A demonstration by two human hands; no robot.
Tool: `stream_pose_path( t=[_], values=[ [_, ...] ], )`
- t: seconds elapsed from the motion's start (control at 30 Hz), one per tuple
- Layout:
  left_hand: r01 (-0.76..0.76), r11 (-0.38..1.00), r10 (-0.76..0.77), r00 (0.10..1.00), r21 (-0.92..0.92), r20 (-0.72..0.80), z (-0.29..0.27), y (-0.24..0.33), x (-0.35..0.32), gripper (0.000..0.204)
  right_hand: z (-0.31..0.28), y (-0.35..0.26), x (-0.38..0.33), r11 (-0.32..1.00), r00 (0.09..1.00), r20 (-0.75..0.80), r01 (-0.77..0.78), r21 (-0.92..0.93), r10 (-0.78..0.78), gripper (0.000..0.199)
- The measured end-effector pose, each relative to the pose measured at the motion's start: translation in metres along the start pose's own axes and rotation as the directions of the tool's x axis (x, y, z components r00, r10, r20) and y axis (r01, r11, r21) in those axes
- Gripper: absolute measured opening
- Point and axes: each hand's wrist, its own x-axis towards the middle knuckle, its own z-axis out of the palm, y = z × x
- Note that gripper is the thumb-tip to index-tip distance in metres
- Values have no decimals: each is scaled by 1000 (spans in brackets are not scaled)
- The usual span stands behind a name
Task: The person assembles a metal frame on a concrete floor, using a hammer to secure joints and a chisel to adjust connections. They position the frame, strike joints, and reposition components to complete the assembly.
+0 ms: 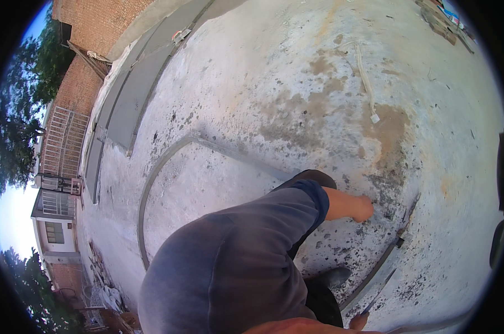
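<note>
My left arm, in a grey-blue sleeve, reaches out over the speckled concrete ground. My left hand is closed low over a patch of dark crumbs; whatever its fingers hold is hidden. At the lower edge my right hand is closed round a thin, pointed tool with a bit of blue near the grip. Beside that tool lies a long dark grey strip, with a small dark block at its far end. A thin dark piece lies just beyond the block.
A raised grey edging bends across the ground to my left. Farther off are smooth grey slabs, a brick wall and a metal gate. A pale strip of cloth or hose lies ahead near brown stains. My dark shoe stands between my hands.
</note>
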Motion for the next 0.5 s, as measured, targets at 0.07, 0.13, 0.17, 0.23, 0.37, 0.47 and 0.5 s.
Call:
stream_pose_path(
  t=[0.07,0.13,0.17,0.23,0.37,0.47,0.5],
  values=[
    [56,998,-58,996,-35,-62,14,-11,12,39,7,-5,-1,1000,999,-16,-31,0,31,42],
    [104,991,-107,994,-82,-28,25,-17,31,56,9,-9,13,953,954,-7,-299,44,299,53],
    [156,968,-170,984,-195,-54,39,-32,30,64,7,-19,29,955,954,-46,-293,53,295,56],
    [147,971,-152,988,-189,-10,1,-7,27,71,-29,-22,39,966,934,-249,-234,112,255,60],
    [288,913,-309,951,-290,-28,3,-16,8,60,-53,-92,77,897,967,-214,-28,441,136,49],
    [267,927,-290,956,-262,-51,0,-14,19,53,-49,-142,64,886,986,-128,-34,463,105,63],
    [234,942,-252,967,-238,-47,1,-18,22,50,-46,-149,62,906,983,-162,-10,422,87,67]
  ],
)
